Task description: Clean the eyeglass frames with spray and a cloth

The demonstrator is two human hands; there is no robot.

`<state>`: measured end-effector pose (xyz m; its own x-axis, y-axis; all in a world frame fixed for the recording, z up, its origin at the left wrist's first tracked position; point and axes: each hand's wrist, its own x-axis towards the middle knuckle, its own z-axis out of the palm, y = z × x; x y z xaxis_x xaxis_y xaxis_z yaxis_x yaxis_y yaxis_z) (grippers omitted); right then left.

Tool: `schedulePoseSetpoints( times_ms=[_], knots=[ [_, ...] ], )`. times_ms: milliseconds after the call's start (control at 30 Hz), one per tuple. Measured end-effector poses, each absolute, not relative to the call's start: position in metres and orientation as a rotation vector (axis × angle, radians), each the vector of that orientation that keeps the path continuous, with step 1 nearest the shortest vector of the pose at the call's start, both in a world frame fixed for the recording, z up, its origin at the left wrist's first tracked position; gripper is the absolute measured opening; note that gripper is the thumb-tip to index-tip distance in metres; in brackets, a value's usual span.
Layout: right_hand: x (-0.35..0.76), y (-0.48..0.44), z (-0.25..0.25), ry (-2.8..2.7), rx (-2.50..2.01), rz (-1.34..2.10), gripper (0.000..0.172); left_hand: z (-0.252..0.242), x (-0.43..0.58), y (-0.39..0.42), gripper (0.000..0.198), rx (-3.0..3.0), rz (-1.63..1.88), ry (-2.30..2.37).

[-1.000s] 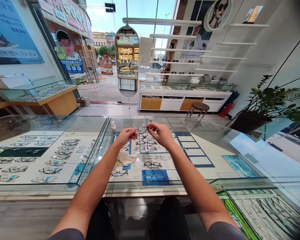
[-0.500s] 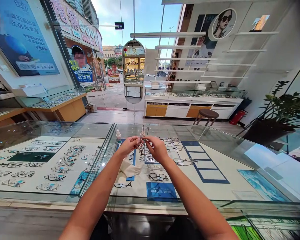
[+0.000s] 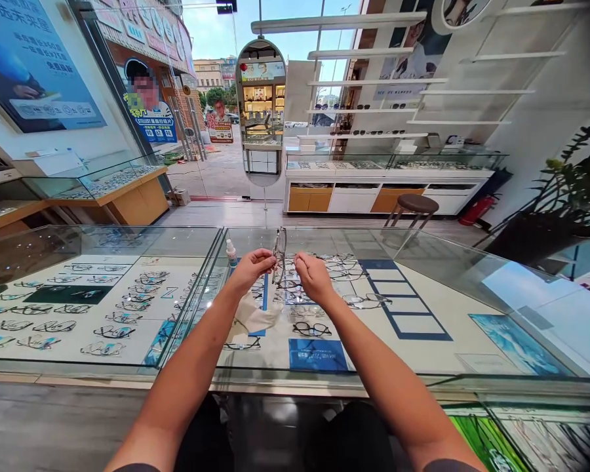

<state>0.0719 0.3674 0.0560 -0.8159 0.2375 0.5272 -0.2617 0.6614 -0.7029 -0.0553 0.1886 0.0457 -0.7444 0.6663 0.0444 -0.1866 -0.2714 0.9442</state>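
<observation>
A pair of eyeglasses (image 3: 281,248) is pinched in my left hand (image 3: 254,265), held edge-on above the glass display counter (image 3: 408,362). Just to the right of the frame is my right hand (image 3: 313,274), its fingers curled together; whatever they may hold is too small to make out. A gap shows between the right fingertips and the glasses. Below my left hand lies a pale beige cloth (image 3: 256,316). A small white spray bottle (image 3: 231,252) stands behind that hand.
Several eyeglass frames (image 3: 312,329) lie in the counter, with a blue card (image 3: 317,354) in front. A blue-edged panel (image 3: 415,314) is at the right. Beyond the counter are an oval mirror (image 3: 261,164), a round stool (image 3: 417,204) and a potted plant (image 3: 541,219).
My right hand has come away from the glasses and moved slightly right. The glasses now stay in my left hand alone, turned edge-on. The view has tipped downward.
</observation>
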Motion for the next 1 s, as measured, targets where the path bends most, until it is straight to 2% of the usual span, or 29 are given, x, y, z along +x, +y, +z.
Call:
schedulePoseSetpoints(
  times_ms=[133,233,333,533,800,1000],
  knots=[
    [0.068,0.364,0.054,-2.166,0.016,1.418,0.061,0.046,-0.053,0.189,0.056,0.636,2.052,1.42],
    [0.067,0.361,0.059,-1.992,0.034,1.773,0.057,0.048,-0.051,0.19,0.055,0.683,2.043,1.436],
    [0.066,0.359,0.063,-1.928,0.034,1.962,0.051,0.05,-0.049,0.191,0.055,0.725,2.018,1.468],
    [0.065,0.361,0.057,-1.833,0.032,2.125,0.04,0.05,-0.048,0.19,0.052,0.745,1.994,1.486],
    [0.064,0.365,0.058,-1.747,-0.011,2.238,0.037,0.047,-0.057,0.186,0.055,0.617,2.015,1.489],
    [0.067,0.367,0.064,-1.736,-0.025,2.276,0.036,0.047,-0.064,0.182,0.049,0.567,2.041,1.471]
  ],
)
